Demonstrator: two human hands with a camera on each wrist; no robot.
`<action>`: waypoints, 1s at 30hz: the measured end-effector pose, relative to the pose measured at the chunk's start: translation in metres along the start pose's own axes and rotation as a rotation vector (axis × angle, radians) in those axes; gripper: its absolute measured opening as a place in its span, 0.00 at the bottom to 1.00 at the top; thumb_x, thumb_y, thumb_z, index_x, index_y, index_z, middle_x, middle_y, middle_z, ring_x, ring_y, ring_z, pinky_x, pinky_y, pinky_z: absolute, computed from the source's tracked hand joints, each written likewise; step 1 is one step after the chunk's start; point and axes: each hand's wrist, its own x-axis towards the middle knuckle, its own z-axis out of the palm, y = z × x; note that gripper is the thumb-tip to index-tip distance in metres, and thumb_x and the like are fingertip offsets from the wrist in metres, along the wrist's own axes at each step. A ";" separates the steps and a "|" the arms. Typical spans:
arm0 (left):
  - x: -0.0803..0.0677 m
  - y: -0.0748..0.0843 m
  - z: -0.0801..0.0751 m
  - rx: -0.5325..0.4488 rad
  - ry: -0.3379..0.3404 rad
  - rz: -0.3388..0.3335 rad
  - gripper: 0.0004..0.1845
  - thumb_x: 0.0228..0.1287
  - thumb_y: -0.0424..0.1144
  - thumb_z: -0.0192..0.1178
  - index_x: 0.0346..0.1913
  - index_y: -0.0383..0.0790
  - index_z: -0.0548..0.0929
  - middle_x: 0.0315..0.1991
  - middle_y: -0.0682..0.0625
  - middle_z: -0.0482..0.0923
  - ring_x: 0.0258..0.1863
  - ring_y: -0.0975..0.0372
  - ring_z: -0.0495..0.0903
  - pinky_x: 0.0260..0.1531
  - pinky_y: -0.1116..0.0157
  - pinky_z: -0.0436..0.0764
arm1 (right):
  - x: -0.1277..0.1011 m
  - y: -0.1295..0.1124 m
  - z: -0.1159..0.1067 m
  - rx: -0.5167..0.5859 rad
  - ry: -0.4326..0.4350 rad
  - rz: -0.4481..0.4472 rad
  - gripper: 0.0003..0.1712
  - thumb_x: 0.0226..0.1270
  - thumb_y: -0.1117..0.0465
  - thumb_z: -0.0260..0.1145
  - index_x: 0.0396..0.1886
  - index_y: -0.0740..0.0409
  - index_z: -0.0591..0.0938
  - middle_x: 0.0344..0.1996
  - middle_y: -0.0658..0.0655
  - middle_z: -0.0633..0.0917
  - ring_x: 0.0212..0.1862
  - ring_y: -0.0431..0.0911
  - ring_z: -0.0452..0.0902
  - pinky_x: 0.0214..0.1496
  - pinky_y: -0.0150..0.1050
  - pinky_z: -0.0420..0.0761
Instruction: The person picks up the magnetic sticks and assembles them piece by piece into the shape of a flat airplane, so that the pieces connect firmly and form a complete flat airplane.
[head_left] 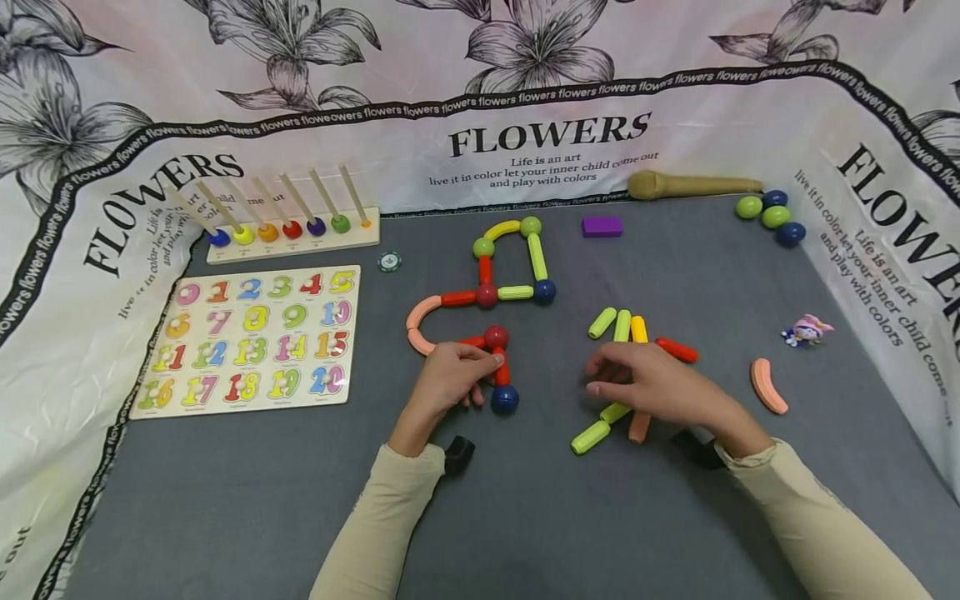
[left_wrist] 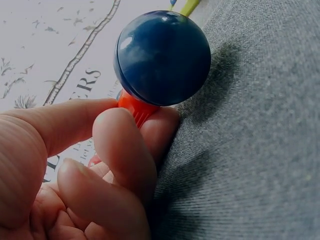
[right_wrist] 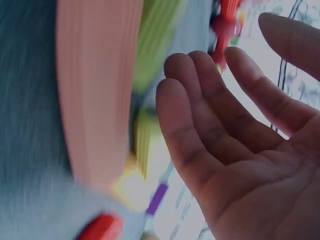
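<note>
My left hand (head_left: pixel 450 375) pinches a short red rod (head_left: pixel 502 369) between thumb and fingers. A dark blue ball (head_left: pixel 506 400) sits on the rod's near end, large in the left wrist view, while a red ball (head_left: pixel 496 337) joins its far end. These belong to a figure of rods and balls, with a pink curved piece (head_left: pixel 417 318) at its left. Over a loose pile hovers my right hand (head_left: pixel 663 383), its fingers relaxed and holding nothing. Below it lie yellow-green rods (head_left: pixel 591 437) and a pink piece (right_wrist: pixel 97 95), partly hidden in the head view.
A number board (head_left: pixel 246 342) and a peg stand (head_left: pixel 292 242) with coloured beads lie left. At the back are a purple block (head_left: pixel 602 227) and a tan stick (head_left: pixel 697 185). Green and blue balls (head_left: pixel 776 217), a small figurine (head_left: pixel 807 330) and another curved piece (head_left: pixel 768 386) lie right.
</note>
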 end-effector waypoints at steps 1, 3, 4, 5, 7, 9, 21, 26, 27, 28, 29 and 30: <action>0.000 0.000 0.000 0.000 -0.001 -0.002 0.11 0.73 0.41 0.70 0.39 0.35 0.91 0.24 0.46 0.83 0.13 0.62 0.77 0.16 0.69 0.74 | -0.001 0.003 -0.004 -0.019 0.031 -0.001 0.09 0.77 0.60 0.72 0.51 0.57 0.86 0.42 0.46 0.87 0.44 0.42 0.85 0.49 0.42 0.84; 0.001 0.000 0.000 0.000 -0.002 -0.003 0.11 0.73 0.41 0.71 0.39 0.34 0.91 0.24 0.46 0.83 0.13 0.62 0.77 0.16 0.68 0.74 | -0.004 0.008 -0.011 -0.062 0.090 0.010 0.08 0.77 0.61 0.72 0.51 0.58 0.87 0.41 0.46 0.87 0.44 0.43 0.84 0.48 0.44 0.83; 0.001 0.000 0.000 0.001 -0.002 -0.002 0.11 0.73 0.41 0.70 0.39 0.34 0.91 0.24 0.46 0.84 0.13 0.62 0.77 0.16 0.68 0.74 | -0.006 0.010 -0.016 -0.087 0.115 0.022 0.09 0.77 0.62 0.72 0.51 0.58 0.87 0.42 0.47 0.87 0.44 0.44 0.84 0.48 0.45 0.83; 0.001 0.000 0.000 0.001 -0.004 -0.002 0.11 0.73 0.41 0.70 0.40 0.34 0.91 0.25 0.46 0.84 0.13 0.62 0.77 0.16 0.68 0.74 | -0.007 0.012 -0.020 -0.114 0.138 0.032 0.09 0.77 0.63 0.72 0.51 0.59 0.87 0.41 0.48 0.87 0.44 0.44 0.83 0.47 0.46 0.83; 0.002 0.001 0.000 0.001 -0.007 0.002 0.11 0.73 0.41 0.70 0.41 0.33 0.91 0.26 0.46 0.85 0.13 0.62 0.77 0.15 0.69 0.74 | -0.011 0.014 -0.028 -0.159 0.173 0.056 0.09 0.76 0.64 0.71 0.52 0.61 0.87 0.42 0.50 0.87 0.44 0.45 0.83 0.46 0.47 0.82; 0.001 0.002 -0.001 0.004 -0.005 0.002 0.11 0.73 0.41 0.70 0.41 0.33 0.91 0.27 0.45 0.86 0.13 0.62 0.77 0.15 0.69 0.74 | -0.015 0.016 -0.033 -0.191 0.194 0.082 0.10 0.76 0.64 0.72 0.53 0.62 0.86 0.42 0.51 0.87 0.43 0.46 0.82 0.44 0.46 0.82; 0.001 0.002 0.000 -0.008 -0.015 -0.015 0.11 0.73 0.40 0.70 0.43 0.33 0.91 0.28 0.45 0.86 0.13 0.62 0.77 0.16 0.68 0.74 | -0.064 0.036 -0.056 -0.476 0.277 0.241 0.09 0.69 0.68 0.73 0.43 0.71 0.84 0.32 0.58 0.84 0.31 0.49 0.76 0.33 0.49 0.78; 0.001 0.000 0.000 0.000 -0.011 0.003 0.11 0.74 0.41 0.70 0.42 0.33 0.91 0.26 0.45 0.85 0.13 0.61 0.77 0.16 0.68 0.74 | -0.091 0.046 -0.065 -0.531 0.333 0.412 0.15 0.73 0.65 0.64 0.23 0.62 0.76 0.23 0.55 0.74 0.24 0.48 0.68 0.26 0.46 0.68; 0.001 0.000 0.000 0.003 -0.009 0.007 0.11 0.74 0.41 0.70 0.42 0.33 0.91 0.26 0.45 0.85 0.13 0.61 0.77 0.16 0.68 0.74 | -0.095 0.049 -0.065 -0.529 0.344 0.438 0.18 0.74 0.63 0.62 0.20 0.58 0.74 0.21 0.54 0.71 0.23 0.47 0.66 0.26 0.45 0.65; 0.000 0.000 0.000 0.005 -0.008 0.008 0.12 0.74 0.41 0.69 0.42 0.33 0.91 0.26 0.44 0.85 0.13 0.61 0.77 0.16 0.68 0.74 | -0.098 0.052 -0.064 -0.523 0.349 0.460 0.21 0.75 0.61 0.60 0.18 0.55 0.70 0.20 0.53 0.68 0.22 0.47 0.64 0.26 0.44 0.63; 0.000 0.000 0.000 0.006 -0.007 0.007 0.12 0.74 0.41 0.70 0.42 0.33 0.91 0.26 0.44 0.85 0.13 0.61 0.77 0.16 0.68 0.74 | -0.100 0.056 -0.064 -0.515 0.350 0.473 0.23 0.77 0.58 0.58 0.17 0.52 0.67 0.19 0.52 0.66 0.21 0.47 0.62 0.26 0.44 0.61; 0.000 0.000 -0.001 0.009 -0.006 0.008 0.12 0.74 0.41 0.69 0.42 0.33 0.91 0.26 0.44 0.85 0.13 0.61 0.77 0.16 0.68 0.74 | -0.102 0.060 -0.063 -0.505 0.342 0.475 0.24 0.78 0.57 0.57 0.17 0.52 0.67 0.19 0.51 0.65 0.22 0.46 0.61 0.26 0.44 0.60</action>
